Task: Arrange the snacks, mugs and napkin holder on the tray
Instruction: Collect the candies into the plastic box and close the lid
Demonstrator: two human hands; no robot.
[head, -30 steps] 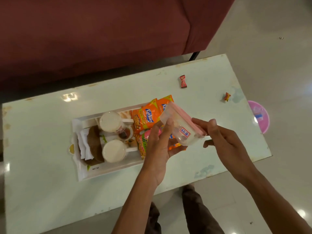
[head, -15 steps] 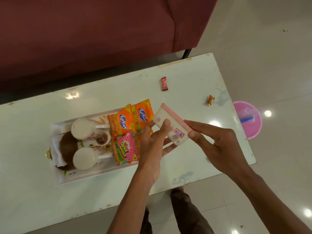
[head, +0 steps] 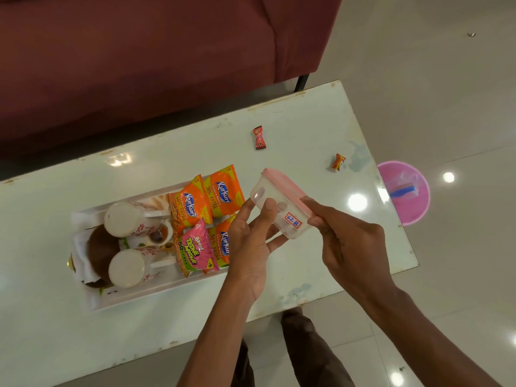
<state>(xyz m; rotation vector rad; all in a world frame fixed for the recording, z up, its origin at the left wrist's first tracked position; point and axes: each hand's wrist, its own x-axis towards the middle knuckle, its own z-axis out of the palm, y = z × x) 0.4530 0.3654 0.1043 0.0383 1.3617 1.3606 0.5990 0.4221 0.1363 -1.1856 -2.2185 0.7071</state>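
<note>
A white tray (head: 134,296) lies on the table's left half. On it are two white mugs (head: 125,219) (head: 127,268), a brown napkin holder (head: 100,251) with white napkins, several orange snack packets (head: 223,191) and one pink packet (head: 195,250). Above the tray's right end I hold a clear plastic box (head: 275,202) with a pink lid and a "62 B" label. My left hand (head: 251,241) grips its underside. My right hand (head: 349,241) pinches the lid's near edge. Two small wrapped candies (head: 259,137) (head: 338,162) lie on the bare table beyond.
The white table (head: 307,113) ends just right of my hands. A dark red sofa (head: 139,51) stands behind it. A pink round lid-like object (head: 405,191) lies on the floor to the right. My leg shows below the table's near edge.
The view has shifted, so the tray sits further left. The box has tilted a little in my hands, and my right fingers have moved onto the lid's edge.
</note>
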